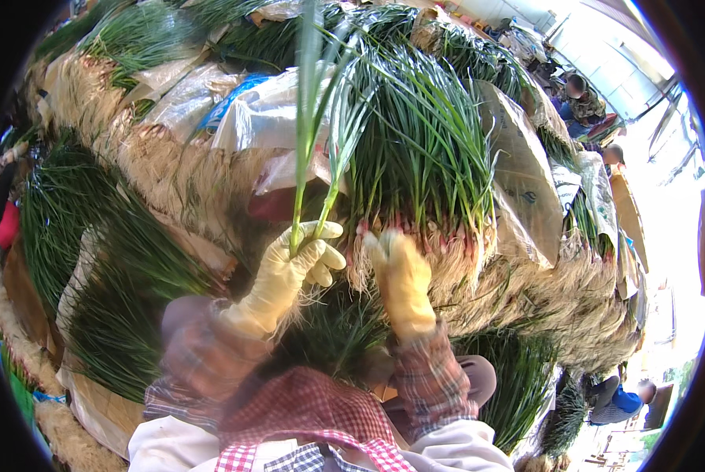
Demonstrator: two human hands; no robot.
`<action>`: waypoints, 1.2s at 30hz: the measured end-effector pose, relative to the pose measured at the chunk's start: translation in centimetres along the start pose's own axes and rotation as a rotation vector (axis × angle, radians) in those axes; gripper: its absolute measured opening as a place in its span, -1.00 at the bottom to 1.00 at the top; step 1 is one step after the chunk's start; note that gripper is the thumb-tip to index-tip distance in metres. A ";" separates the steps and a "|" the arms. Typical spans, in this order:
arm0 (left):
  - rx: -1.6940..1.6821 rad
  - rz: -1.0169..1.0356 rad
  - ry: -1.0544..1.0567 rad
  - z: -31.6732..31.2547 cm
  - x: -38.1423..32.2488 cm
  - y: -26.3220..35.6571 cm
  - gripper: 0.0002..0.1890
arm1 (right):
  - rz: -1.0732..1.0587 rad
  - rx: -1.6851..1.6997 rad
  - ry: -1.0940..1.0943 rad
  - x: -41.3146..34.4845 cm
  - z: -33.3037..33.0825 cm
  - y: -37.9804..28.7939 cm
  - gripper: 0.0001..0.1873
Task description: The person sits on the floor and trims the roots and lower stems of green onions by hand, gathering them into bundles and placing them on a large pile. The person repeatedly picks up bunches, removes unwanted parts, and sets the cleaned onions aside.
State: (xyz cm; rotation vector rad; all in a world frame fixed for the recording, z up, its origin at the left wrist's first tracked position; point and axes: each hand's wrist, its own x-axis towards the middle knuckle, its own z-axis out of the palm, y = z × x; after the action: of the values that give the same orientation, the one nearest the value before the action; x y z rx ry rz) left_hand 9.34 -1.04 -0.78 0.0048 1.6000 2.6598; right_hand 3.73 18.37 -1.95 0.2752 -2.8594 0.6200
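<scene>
My left hand (290, 271), in a cream rubber glove, grips green allium stalks (298, 203) low on their stems. Their long leaves stand upright, and their lower ends are hidden in the palm. To the right lies a thick row of similar allium plants (417, 159), with reddish bulbs (444, 227) and pale stringy roots (476, 251) towards me. My right hand (402, 277), gloved alike and blurred, is at the bulbs on the row's near left side. Whether its fingers hold a plant is unclear.
A long bank of roots (169, 171) runs behind my hands, partly under plastic sheets (270, 112). A printed sack (518, 177) borders the row on the right. More leafy bundles (116, 307) lie at my left. People sit at far right, one in blue (624, 404).
</scene>
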 end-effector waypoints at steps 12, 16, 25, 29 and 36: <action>-0.283 -0.026 0.044 -0.5 0.1 1.7 -0.68 | 0.351 1.146 -0.155 -0.2 -2.9 2.0 -0.70; -0.343 -0.086 0.023 -0.6 -0.1 2.4 -0.62 | 0.506 1.227 -0.377 -9.7 3.3 3.4 -0.61; -0.289 -0.034 0.086 -0.4 0.3 2.1 -0.65 | -0.206 -0.175 -1.023 -21.1 11.3 11.7 -0.59; -0.255 -0.027 0.080 0.0 0.3 1.7 -0.65 | -0.322 -0.656 -1.166 -16.0 8.2 7.7 -0.63; -0.273 -0.059 0.092 0.6 0.6 1.3 -0.67 | 0.157 -0.220 -0.447 -1.6 4.7 -1.7 -0.60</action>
State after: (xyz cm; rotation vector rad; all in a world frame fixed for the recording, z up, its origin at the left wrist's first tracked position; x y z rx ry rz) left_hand 8.68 -1.07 0.61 -0.1717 1.2229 2.8438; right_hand 4.87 15.10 -5.81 0.1723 -3.3701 0.2899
